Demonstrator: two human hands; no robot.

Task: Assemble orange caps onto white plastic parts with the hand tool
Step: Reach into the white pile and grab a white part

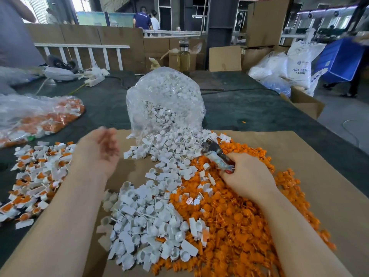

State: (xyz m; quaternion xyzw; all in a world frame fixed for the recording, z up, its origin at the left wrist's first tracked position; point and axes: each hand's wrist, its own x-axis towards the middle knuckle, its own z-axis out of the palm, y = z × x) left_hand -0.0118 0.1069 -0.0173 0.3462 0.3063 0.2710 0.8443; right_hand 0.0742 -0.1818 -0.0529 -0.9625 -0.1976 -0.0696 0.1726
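Loose white plastic parts point(151, 220) lie heaped on the cardboard sheet point(311, 176), beside a wide heap of orange caps point(235, 222) on their right. My right hand point(249, 176) rests on the orange heap and grips the hand tool point(214, 151), whose dark metal head points up and left over the white parts. My left hand point(99, 150) hovers blurred above the cardboard's left edge, palm open, fingers loose, holding nothing. To its left sits a pile of assembled white parts with orange caps point(36, 180).
A clear bag of white parts point(165, 102) stands open behind the heaps. Another clear bag with orange and white pieces point(40, 116) lies at far left. A glass bottle point(183, 56), cables and cardboard boxes point(305, 102) line the dark table's far and right edges.
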